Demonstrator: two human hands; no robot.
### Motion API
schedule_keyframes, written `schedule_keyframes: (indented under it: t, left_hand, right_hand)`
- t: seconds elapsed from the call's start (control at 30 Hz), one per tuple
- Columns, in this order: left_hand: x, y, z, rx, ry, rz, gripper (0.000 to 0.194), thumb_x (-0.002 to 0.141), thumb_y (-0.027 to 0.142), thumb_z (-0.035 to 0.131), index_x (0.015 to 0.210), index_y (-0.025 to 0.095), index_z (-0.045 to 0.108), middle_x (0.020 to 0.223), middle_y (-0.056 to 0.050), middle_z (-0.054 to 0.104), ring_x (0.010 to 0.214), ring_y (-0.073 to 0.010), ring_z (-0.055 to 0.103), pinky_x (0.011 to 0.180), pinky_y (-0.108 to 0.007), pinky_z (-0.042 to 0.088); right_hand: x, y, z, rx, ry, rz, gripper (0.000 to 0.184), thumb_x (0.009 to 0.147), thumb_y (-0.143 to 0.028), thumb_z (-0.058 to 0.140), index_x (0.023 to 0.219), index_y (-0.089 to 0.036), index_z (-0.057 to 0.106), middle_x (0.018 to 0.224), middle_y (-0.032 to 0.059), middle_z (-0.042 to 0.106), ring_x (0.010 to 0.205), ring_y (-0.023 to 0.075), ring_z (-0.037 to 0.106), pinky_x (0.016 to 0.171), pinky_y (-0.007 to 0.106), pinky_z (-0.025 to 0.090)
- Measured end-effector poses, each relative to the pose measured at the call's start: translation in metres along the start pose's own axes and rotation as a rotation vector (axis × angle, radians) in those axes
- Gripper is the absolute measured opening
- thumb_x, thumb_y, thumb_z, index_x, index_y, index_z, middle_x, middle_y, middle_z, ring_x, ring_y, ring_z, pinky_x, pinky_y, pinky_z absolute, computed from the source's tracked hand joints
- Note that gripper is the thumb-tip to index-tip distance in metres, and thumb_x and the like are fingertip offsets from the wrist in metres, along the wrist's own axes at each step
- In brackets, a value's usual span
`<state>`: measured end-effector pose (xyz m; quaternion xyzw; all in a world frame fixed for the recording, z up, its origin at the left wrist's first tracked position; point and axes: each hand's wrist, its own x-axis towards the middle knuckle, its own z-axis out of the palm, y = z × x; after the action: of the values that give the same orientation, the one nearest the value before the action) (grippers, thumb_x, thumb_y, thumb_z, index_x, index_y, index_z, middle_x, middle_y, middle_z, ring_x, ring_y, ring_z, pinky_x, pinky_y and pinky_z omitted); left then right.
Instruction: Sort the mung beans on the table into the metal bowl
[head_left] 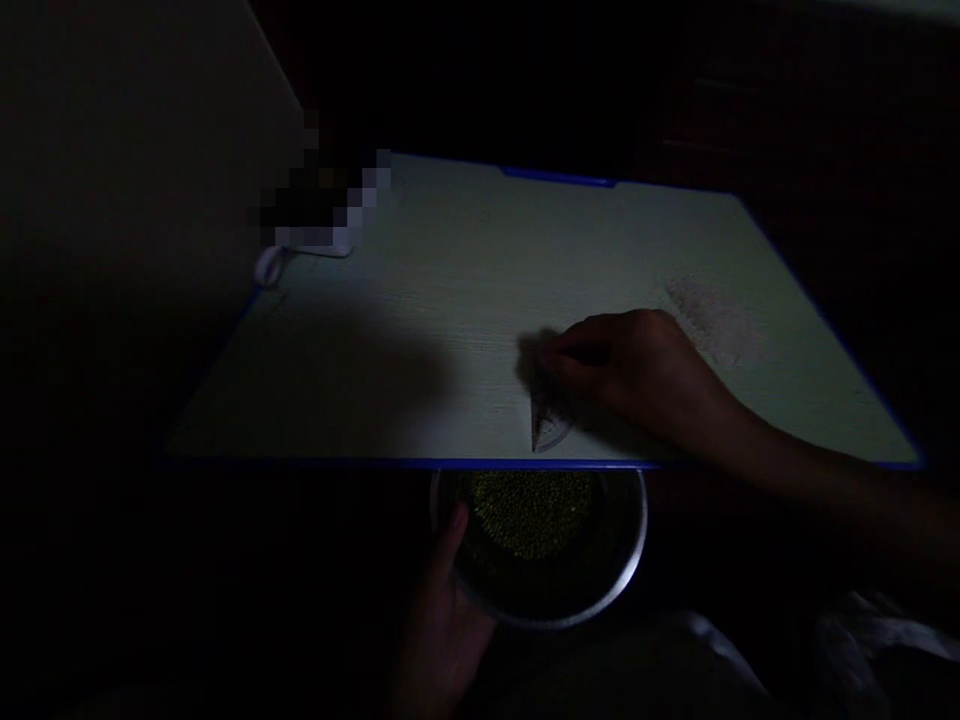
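Observation:
My right hand (630,370) lies on a pale table (420,330) with a blue edge, fingers closed on a clear plastic protractor (547,425) that stands tilted on the tabletop near the front edge. Below that edge my left hand (442,610) grips the rim of a round metal bowl (615,590), thumb over the rim. The bowl holds a heap of small green beans (532,510). The room is very dark, so details are faint.
A white object with a loop (281,260) sits at the table's back left, beside a blurred patch. A dusty smear (712,320) marks the table right of my right hand. A wall stands to the left.

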<state>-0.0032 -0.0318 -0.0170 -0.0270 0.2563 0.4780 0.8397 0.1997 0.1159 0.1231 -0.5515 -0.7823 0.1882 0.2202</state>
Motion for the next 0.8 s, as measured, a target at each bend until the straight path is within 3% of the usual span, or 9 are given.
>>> schedule_keyframes:
  t: [0.1,0.2,0.33,0.47,0.63,0.73,0.8]
  left_hand:
    - [0.003,-0.003,0.007,-0.018,0.207,0.026,0.026,0.103,0.029,0.062,0.104,0.035,0.087,0.114,0.005,0.086,0.12,-0.0198,0.076,0.121,-0.034,0.042]
    - [0.006,-0.004,0.015,-0.033,0.242,0.026,0.025,0.103,0.029,0.062,0.103,0.035,0.087,0.109,0.004,0.088,0.122,-0.0212,0.075,0.121,-0.037,0.042]
    - [0.009,-0.003,0.017,-0.05,0.167,-0.005,0.027,0.1,0.021,0.065,0.093,0.034,0.088,0.097,0.005,0.089,0.114,-0.0211,0.079,0.122,-0.037,0.041]
    - [0.017,-0.009,0.012,-0.072,0.102,0.051,0.032,0.104,0.022,0.059,0.102,0.039,0.086,0.115,0.007,0.086,0.128,-0.0195,0.071,0.126,-0.037,0.034]
    - [0.024,-0.008,0.016,-0.082,0.031,-0.038,0.025,0.102,0.026,0.064,0.103,0.036,0.087,0.107,0.005,0.088,0.116,-0.0214,0.078,0.122,-0.037,0.041]
    - [0.026,-0.007,0.022,-0.078,-0.052,-0.046,0.025,0.102,0.03,0.063,0.106,0.036,0.087,0.106,0.003,0.088,0.121,-0.0246,0.075,0.12,-0.041,0.044]
    - [0.028,-0.007,0.024,-0.074,-0.106,-0.035,0.03,0.104,0.027,0.059,0.108,0.038,0.086,0.113,0.005,0.087,0.127,-0.0245,0.072,0.122,-0.043,0.042]
  right_hand:
    - [-0.01,0.009,-0.006,0.002,0.014,0.035,0.023,0.093,-0.026,0.064,0.093,-0.017,0.086,0.094,0.0081,0.085,0.075,0.0199,0.077,0.069,0.032,0.051]
    - [-0.016,0.015,-0.013,0.03,0.024,0.103,0.024,0.092,-0.027,0.064,0.094,-0.019,0.086,0.093,0.0076,0.086,0.076,0.0213,0.078,0.072,0.033,0.054]
    - [-0.02,0.025,-0.03,0.108,0.039,0.194,0.022,0.089,-0.03,0.067,0.095,-0.021,0.086,0.091,0.0068,0.085,0.076,0.0226,0.078,0.072,0.034,0.059]
    - [-0.019,0.047,-0.05,0.108,0.081,0.154,0.021,0.09,-0.033,0.07,0.101,-0.022,0.084,0.099,0.0081,0.085,0.083,0.0235,0.079,0.074,0.034,0.061]
    - [-0.001,0.072,-0.062,0.178,0.105,0.032,0.033,0.089,-0.033,0.074,0.119,-0.02,0.074,0.094,0.0064,0.082,0.078,0.02,0.076,0.068,0.03,0.057]
    - [0.017,0.067,-0.056,0.025,0.072,-0.103,0.02,0.092,-0.027,0.069,0.108,-0.02,0.079,0.095,0.0058,0.082,0.079,0.0187,0.074,0.073,0.03,0.055]
    - [0.028,0.059,-0.048,-0.088,0.066,-0.253,0.023,0.095,-0.019,0.063,0.11,-0.019,0.08,0.099,0.0071,0.082,0.085,0.0189,0.073,0.079,0.031,0.053]
